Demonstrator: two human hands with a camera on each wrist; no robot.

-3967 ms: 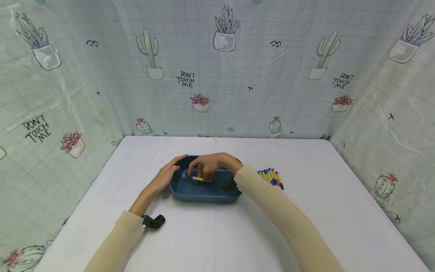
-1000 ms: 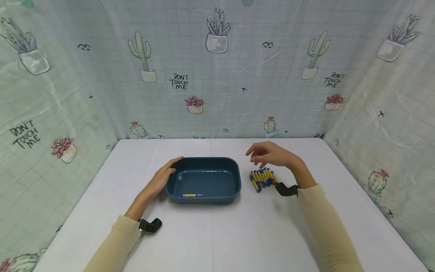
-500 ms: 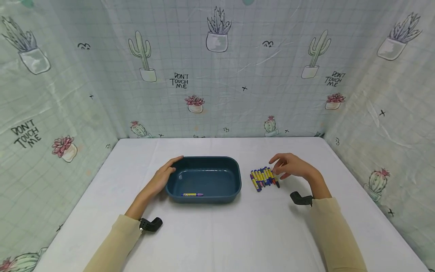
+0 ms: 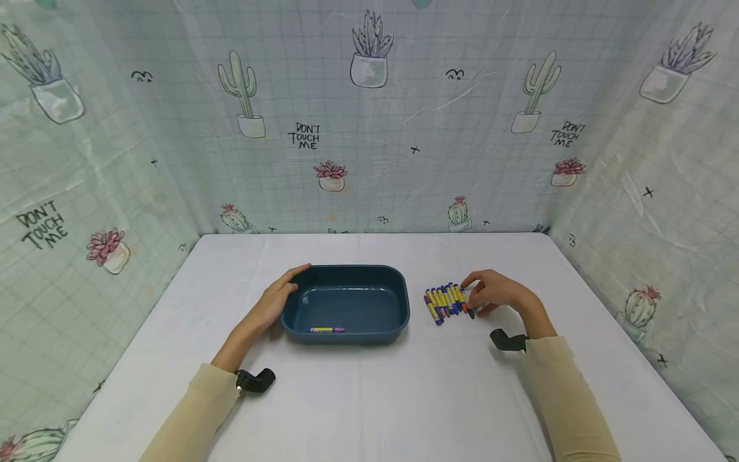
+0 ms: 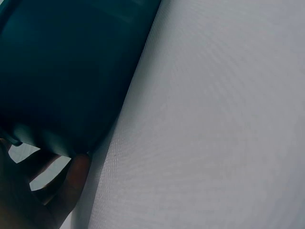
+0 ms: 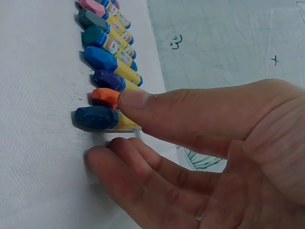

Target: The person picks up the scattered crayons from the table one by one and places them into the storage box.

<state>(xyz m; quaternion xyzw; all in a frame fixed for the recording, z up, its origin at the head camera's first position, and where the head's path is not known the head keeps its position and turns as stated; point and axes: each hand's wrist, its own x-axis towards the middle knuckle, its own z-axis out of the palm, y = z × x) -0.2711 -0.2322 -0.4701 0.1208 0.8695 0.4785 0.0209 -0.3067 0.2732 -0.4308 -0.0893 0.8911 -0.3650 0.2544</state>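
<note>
My left hand [image 4: 274, 304] grips the left end of a dark blue rectangular tray [image 4: 346, 339], thumb at the rim and fingers along the outer side. The left wrist view shows the thumb [image 5: 76, 172] against the tray's edge. Inside the tray, near its front wall, lies one yellow-wrapped crayon [image 4: 323, 330] with a purple tip. To the right, my right hand [image 4: 498, 290] reaches the right end of a row of crayons [image 4: 443, 300]. Its thumb touches near the orange crayon [image 6: 105, 97] and the dark blue crayon [image 6: 96, 118]; the other visible fingers stay apart below. The index finger is hidden there.
A white cloth covers the table [image 4: 358, 404]. Walls of printed fabric [image 4: 404, 115] stand behind and at both sides. A black wrist camera [image 4: 256, 381] sticks out from the left wrist, another camera [image 4: 508, 340] from the right.
Since four seconds ago, the right hand has left the tray, leaving the purple-tipped crayon there, and moved right to the crayon row. In the last half second it lowered slightly. The left hand stays.
</note>
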